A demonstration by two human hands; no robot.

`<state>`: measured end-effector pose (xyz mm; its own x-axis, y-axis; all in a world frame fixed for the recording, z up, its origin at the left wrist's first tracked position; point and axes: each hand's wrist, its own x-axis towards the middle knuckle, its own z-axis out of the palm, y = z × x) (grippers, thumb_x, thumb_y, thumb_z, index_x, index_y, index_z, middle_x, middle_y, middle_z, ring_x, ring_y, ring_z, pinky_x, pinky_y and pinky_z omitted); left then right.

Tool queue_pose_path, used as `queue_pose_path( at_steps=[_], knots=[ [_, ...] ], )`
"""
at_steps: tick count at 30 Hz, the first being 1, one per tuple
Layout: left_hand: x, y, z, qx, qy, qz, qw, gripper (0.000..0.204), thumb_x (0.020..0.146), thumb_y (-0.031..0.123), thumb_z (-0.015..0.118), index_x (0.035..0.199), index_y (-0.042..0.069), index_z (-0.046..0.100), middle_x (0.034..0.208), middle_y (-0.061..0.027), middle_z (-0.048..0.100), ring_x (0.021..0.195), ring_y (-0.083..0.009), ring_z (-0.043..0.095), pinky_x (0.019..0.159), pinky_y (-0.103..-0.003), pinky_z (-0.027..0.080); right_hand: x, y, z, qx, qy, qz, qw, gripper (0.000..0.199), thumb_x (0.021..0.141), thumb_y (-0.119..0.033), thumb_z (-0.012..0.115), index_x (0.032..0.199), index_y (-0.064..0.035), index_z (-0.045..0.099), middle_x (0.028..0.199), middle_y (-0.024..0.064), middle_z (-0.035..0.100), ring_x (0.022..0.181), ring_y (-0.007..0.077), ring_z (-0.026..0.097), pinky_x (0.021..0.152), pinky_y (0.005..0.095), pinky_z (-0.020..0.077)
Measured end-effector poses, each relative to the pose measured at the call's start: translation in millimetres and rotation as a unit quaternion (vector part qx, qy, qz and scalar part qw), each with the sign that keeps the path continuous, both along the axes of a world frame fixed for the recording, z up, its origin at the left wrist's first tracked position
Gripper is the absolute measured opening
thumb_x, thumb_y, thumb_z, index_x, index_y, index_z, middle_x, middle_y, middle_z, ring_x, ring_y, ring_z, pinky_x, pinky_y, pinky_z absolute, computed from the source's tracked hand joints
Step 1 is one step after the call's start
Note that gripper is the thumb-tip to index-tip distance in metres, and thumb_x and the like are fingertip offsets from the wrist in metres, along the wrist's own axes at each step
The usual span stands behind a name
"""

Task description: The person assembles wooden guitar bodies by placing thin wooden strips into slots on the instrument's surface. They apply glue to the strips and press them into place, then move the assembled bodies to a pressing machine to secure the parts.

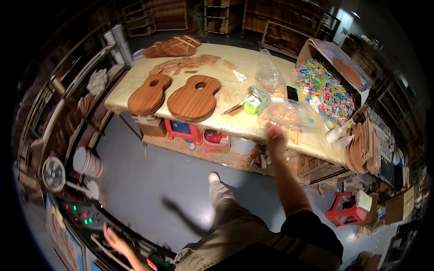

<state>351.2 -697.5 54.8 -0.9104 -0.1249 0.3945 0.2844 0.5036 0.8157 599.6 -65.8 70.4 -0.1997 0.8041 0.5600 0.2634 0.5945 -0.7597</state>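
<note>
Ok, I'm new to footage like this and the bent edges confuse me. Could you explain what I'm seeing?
There's no robot here: you see a person's own left hand and right hand, both bare. The one picture comes from a head-worn fisheye camera looking down, so straight edges bend near the rim. On the pale table are two guitar-shaped wooden stacks, thin wood scraps, clear plastic bags, a dark phone and a box with colourful small pieces. The left hand, seemingly empty, is near a dark panel with lights. The right is blurred by the table's near edge; I can't tell whether it holds anything.
</note>
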Motion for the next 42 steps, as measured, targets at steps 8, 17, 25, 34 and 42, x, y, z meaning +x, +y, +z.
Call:
queue_pose_path(
  at_steps=[8, 17, 25, 34, 42],
  knots=[
    [-111, 370, -19, 0.117, -0.211, -0.451, 0.859, 0.026, 0.096, 0.007, 0.054, 0.12, -0.002, 0.059, 0.109, -0.0082, 0.065, 0.099, -0.0162, 0.06, 0.091, -0.03, 0.046, 25, 198, -53, -0.119, -0.468, -0.006, 0.876, 0.019, 0.079, -0.016, 0.058, 0.084, -0.0016, 0.069, 0.084, 0.0233, 0.065, 0.077, 0.0374, 0.064, 0.07, 0.0408, 0.0514],
    [-219, 546, 14, -0.03, -0.161, -0.572, 0.803, 0.025, 0.094, 0.005, 0.055, 0.117, 0.0, 0.061, 0.11, -0.0099, 0.066, 0.103, -0.0166, 0.061, 0.093, -0.029, 0.045, -44, 215, -86, -0.215, -0.536, -0.176, 0.797, 0.025, 0.083, -0.017, 0.055, 0.095, -0.0015, 0.07, 0.1, 0.0209, 0.068, 0.094, 0.0337, 0.067, 0.084, 0.0417, 0.0521],
    [-272, 621, -49, -0.03, -0.096, -0.606, 0.789, 0.018, 0.09, 0.006, 0.06, 0.107, 0.004, 0.067, 0.088, -0.0071, 0.065, 0.075, -0.0138, 0.061, 0.07, -0.026, 0.049, -12, 229, -133, -0.327, -0.431, -0.19, 0.819, 0.046, 0.072, -0.036, 0.067, 0.101, -0.0008, 0.068, 0.114, 0.0187, 0.065, 0.107, 0.0387, 0.061, 0.092, 0.0398, 0.0481],
    [-280, 617, -41, -0.038, -0.017, -0.614, 0.788, 0.016, 0.087, 0.005, 0.061, 0.103, 0.006, 0.065, 0.085, -0.0099, 0.063, 0.072, -0.0219, 0.062, 0.063, -0.03, 0.048, -55, 216, -81, -0.295, -0.518, -0.321, 0.736, 0.028, 0.085, -0.025, 0.053, 0.095, -0.0046, 0.07, 0.102, 0.0179, 0.069, 0.095, 0.0313, 0.067, 0.08, 0.0395, 0.0528],
    [-292, 613, -12, -0.196, 0.199, -0.551, 0.787, 0.043, 0.086, 0.02, 0.065, 0.125, 0.007, 0.053, 0.127, -0.0167, 0.049, 0.112, -0.0386, 0.048, 0.092, -0.045, 0.043, -35, 201, 1, -0.447, -0.027, -0.514, 0.732, 0.027, 0.092, -0.021, 0.054, 0.103, 0.003, 0.059, 0.089, 0.0192, 0.066, 0.083, 0.0292, 0.066, 0.072, 0.0386, 0.0513]
  ],
)
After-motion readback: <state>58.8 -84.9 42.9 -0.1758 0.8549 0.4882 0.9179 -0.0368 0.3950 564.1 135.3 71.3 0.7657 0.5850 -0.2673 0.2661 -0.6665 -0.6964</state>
